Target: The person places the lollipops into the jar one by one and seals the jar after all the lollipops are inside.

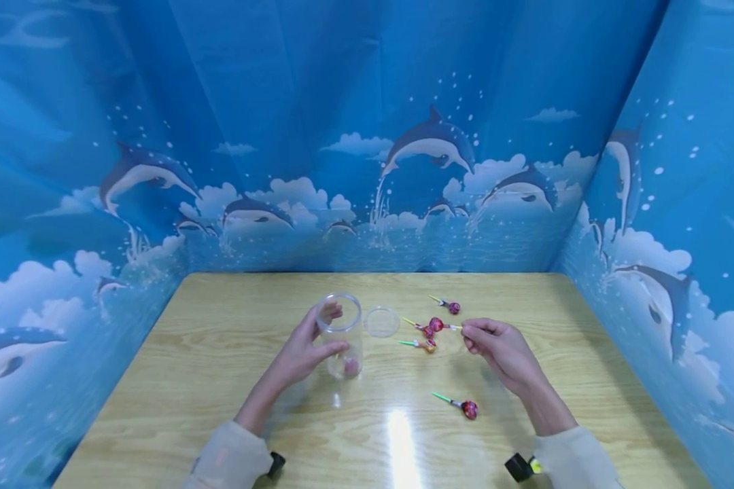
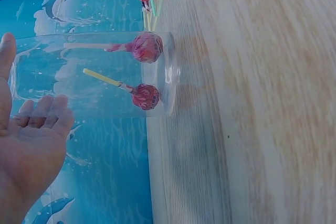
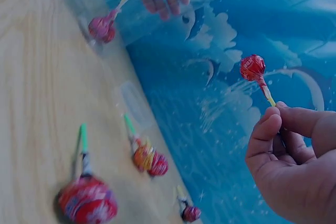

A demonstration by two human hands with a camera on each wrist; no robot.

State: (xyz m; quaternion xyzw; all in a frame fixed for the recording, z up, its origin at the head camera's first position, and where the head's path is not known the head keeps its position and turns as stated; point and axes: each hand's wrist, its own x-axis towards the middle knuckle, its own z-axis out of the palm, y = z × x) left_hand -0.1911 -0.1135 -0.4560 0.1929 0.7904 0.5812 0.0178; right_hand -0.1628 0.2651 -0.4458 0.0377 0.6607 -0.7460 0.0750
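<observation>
A clear plastic jar (image 1: 356, 343) stands upright and uncapped on the table. My left hand (image 1: 308, 350) holds it from the left side, thumb in front and fingers behind. Two pinkish-red lollipops lean inside, one higher in the left wrist view (image 2: 147, 48), the other below it (image 2: 145, 97). Between thumb and forefinger, my right hand (image 1: 495, 350) pinches the yellow stick of a red lollipop (image 3: 253, 68), its wrapped head pointing up and away from the hand. This lollipop hovers over others on the table, among them an orange one with a green stick (image 3: 143, 156).
Right of the jar lies a clear round lid (image 1: 382, 321). A dark-red lollipop (image 1: 455, 308) lies farther back, and a red one with a green stick (image 1: 469, 409) nearer the front. Blue dolphin-print curtains (image 1: 318, 136) enclose the wooden table (image 1: 232, 319) behind and at both sides.
</observation>
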